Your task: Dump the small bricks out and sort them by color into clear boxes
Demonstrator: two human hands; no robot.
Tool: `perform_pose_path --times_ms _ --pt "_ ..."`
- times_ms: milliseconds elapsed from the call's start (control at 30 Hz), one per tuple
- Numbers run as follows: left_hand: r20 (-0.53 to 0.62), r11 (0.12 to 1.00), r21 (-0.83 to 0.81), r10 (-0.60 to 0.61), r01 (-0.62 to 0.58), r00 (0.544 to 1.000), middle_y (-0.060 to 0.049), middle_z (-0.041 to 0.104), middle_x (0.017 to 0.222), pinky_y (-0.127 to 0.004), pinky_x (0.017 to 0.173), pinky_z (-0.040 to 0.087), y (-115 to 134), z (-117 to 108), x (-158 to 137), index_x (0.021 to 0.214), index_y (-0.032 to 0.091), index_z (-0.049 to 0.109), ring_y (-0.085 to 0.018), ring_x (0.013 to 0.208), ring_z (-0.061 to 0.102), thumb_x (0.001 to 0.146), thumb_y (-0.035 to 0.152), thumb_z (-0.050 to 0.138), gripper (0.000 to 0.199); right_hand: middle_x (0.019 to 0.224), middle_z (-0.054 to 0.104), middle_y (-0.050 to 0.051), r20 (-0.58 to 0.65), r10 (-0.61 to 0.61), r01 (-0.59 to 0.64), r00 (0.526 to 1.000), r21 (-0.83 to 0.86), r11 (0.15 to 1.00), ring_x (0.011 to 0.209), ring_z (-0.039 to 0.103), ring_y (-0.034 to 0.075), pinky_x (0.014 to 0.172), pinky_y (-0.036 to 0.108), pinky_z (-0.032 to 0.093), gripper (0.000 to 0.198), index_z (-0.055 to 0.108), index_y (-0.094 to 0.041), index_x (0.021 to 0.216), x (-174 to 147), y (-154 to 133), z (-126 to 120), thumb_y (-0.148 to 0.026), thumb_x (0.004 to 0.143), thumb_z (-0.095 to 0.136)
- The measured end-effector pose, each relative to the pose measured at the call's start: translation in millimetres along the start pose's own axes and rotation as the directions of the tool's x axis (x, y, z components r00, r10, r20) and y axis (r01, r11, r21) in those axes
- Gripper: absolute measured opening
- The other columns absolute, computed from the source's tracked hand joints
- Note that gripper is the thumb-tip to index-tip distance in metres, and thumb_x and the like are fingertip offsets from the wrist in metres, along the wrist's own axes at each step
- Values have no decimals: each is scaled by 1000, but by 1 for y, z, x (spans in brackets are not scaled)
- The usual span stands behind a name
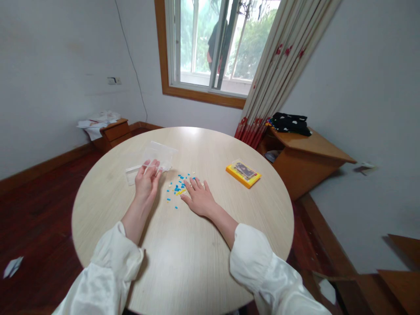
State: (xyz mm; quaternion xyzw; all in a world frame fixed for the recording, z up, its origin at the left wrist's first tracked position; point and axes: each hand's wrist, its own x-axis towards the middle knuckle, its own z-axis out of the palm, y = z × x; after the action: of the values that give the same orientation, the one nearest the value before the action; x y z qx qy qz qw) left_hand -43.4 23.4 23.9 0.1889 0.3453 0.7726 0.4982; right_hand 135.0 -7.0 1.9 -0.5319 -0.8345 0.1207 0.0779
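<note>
Small blue and yellow toy building bricks (177,189) lie loosely scattered near the middle of the round table. My right hand (199,199) rests flat on the right edge of this scatter, fingers spread, its fingertips covering some of the pieces. Left of the bricks, my left hand (146,181) is raised with its palm turned inward and its fingers curled. A crinkled clear plastic bag (166,166) shows at those fingers, and they appear closed on it. Behind this hand lies a clear plastic box (133,174), partly hidden by the hand.
A yellow box (243,172) with a dark picture lies on the right side of the wooden-topped table (183,262). Beyond stand a wooden cabinet (295,162) with black cloth (292,123), a curtain (278,57) and a window. A person (215,46) is outside.
</note>
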Motion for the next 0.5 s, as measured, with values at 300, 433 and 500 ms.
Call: perform_pose_path --times_ms 300,433,500 --pt "26 999 -38 -27 28 999 -5 67 100 -30 96 47 1 -1 -2 90 18 55 -13 102 62 74 2 61 24 157 10 9 -37 108 -108 993 2 994 146 5 26 116 49 6 67 16 -16 150 4 8 -2 -53 95 23" --pt "72 996 -25 -81 83 994 -3 68 92 -27 92 48 -4 -4 4 87 17 53 -11 92 64 68 3 66 27 157 13 9 -28 95 -95 995 6 995 145 7 26 116 50 7 67 17 -16 149 5 9 1 -53 95 26" --pt "88 995 21 -104 103 991 -2 68 89 -27 90 48 -8 -4 7 86 17 53 -12 90 64 65 5 69 29 156 16 11 -12 90 -90 996 15 996 145 10 27 116 51 8 67 20 -14 149 5 9 3 -53 95 28"
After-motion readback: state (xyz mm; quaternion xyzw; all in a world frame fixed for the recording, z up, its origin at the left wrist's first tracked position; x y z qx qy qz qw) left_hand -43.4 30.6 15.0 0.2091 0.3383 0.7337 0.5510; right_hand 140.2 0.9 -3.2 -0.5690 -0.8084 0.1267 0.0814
